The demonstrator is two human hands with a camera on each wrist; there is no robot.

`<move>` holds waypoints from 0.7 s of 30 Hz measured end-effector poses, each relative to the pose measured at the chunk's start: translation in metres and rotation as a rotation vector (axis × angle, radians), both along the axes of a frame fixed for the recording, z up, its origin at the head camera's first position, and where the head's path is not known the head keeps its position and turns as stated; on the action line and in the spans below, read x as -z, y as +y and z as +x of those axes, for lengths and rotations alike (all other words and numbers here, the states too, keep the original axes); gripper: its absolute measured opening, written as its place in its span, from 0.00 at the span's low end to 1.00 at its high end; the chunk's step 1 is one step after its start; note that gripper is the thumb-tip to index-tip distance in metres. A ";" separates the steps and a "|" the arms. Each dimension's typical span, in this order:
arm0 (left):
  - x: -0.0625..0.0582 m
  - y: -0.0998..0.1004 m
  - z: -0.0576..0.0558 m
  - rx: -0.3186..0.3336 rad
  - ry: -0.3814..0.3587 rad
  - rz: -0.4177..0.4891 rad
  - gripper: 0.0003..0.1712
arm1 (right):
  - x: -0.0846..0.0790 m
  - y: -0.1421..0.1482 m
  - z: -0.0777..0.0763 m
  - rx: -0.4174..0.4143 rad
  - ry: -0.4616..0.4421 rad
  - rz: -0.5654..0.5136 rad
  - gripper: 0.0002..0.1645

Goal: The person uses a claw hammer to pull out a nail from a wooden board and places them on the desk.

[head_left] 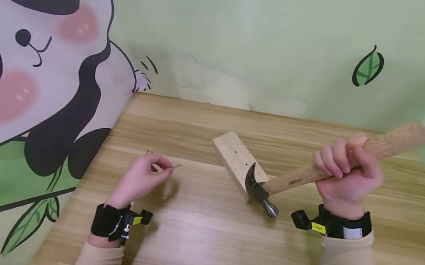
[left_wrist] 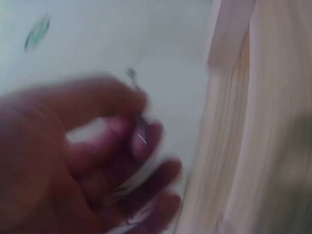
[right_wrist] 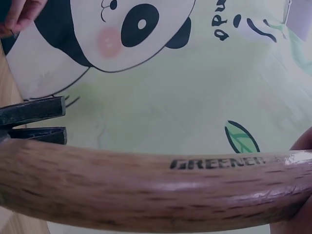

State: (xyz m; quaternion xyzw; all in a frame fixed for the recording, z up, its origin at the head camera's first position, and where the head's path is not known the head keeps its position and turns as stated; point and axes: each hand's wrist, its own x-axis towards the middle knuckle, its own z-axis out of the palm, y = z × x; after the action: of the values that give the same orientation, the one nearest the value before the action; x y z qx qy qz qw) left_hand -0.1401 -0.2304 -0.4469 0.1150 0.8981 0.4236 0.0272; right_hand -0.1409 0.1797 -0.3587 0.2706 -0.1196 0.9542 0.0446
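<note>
My left hand point(head_left: 144, 177) pinches a nail point(head_left: 177, 166) between thumb and forefinger, above the left part of the table. In the left wrist view the nail point(left_wrist: 131, 74) is blurred, its head end poking past the fingertips. My right hand point(head_left: 348, 168) grips the wooden handle of a claw hammer point(head_left: 294, 181), held over the table with its metal head at the near end of a wooden block point(head_left: 231, 150). Several small dark spots mark the block's top; whether they are holes or nail heads I cannot tell. The handle point(right_wrist: 146, 187) fills the lower right wrist view.
Just behind the left hand, a few more nails point(head_left: 148, 152) lie on the wood-grain table point(head_left: 192, 241). A wall covering with a printed panda point(head_left: 72, 77) and leaves rises along the table's left and back edges.
</note>
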 end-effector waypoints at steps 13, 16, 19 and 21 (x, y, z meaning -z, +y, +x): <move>0.030 -0.077 -0.029 -0.498 -0.071 -0.274 0.17 | 0.003 0.033 0.009 0.154 -0.025 0.077 0.17; 0.039 -0.076 -0.039 -0.528 -0.148 -0.310 0.17 | 0.005 0.035 0.011 0.161 -0.029 0.090 0.16; 0.045 -0.073 -0.045 -0.548 -0.188 -0.306 0.17 | 0.005 0.035 0.014 0.154 -0.022 0.110 0.15; 0.047 -0.072 -0.047 -0.554 -0.199 -0.295 0.17 | 0.005 0.035 0.016 0.145 0.001 0.129 0.15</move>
State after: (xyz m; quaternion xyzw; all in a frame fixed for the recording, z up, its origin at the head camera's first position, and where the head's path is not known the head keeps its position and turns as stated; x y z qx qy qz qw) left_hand -0.1870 -0.3023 -0.4939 -0.1810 0.9398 0.2896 0.0149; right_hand -0.1251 0.2143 -0.3641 0.2641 -0.1999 0.9386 0.0960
